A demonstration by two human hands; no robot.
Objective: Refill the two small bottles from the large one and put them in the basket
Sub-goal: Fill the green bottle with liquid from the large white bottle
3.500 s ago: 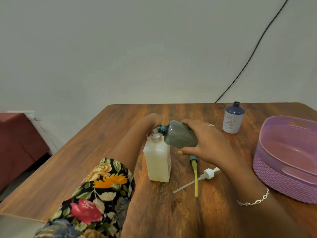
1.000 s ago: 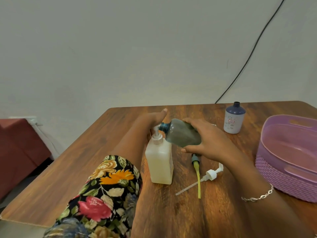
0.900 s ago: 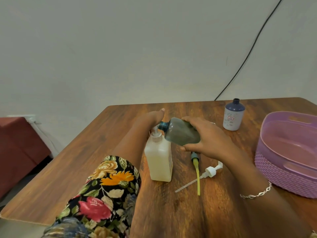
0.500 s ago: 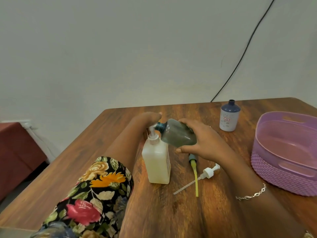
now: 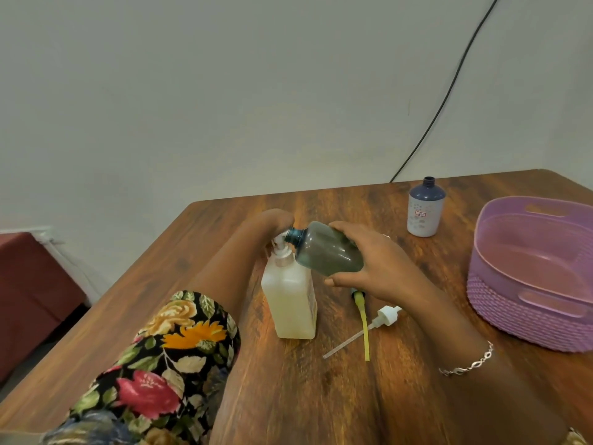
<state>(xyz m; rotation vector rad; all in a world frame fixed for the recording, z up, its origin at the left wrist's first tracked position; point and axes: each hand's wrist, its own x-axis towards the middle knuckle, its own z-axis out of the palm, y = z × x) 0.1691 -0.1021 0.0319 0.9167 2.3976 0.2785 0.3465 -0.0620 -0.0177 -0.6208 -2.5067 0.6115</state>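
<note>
A: Grey-tinted small bottle (image 5: 327, 248) — tipped sideways, right grip (image 5: 382, 264) curled round it, neck at the pump (image 5: 282, 250) of the large bottle (image 5: 290, 300).
B: Left grip (image 5: 272, 221)?
A: Atop that pump; fingers hidden, cannot tell. Second small bottle (image 5: 425, 210) upright near the basket (image 5: 513, 316) — both on the bench (image 5: 288, 396).

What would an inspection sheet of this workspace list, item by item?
Surface: wooden table.
Job's things: large bottle upright; grey bottle tilted, mouth by the large bottle's top; blue bottle upright, uncapped; basket at right, no bottle inside.
Clutter: yellow pump and white pump lying loose.
Hands: left hand atop large bottle; right hand grips grey bottle.
Cables: black cable on wall.
Surroundings: red furniture at left.
</note>
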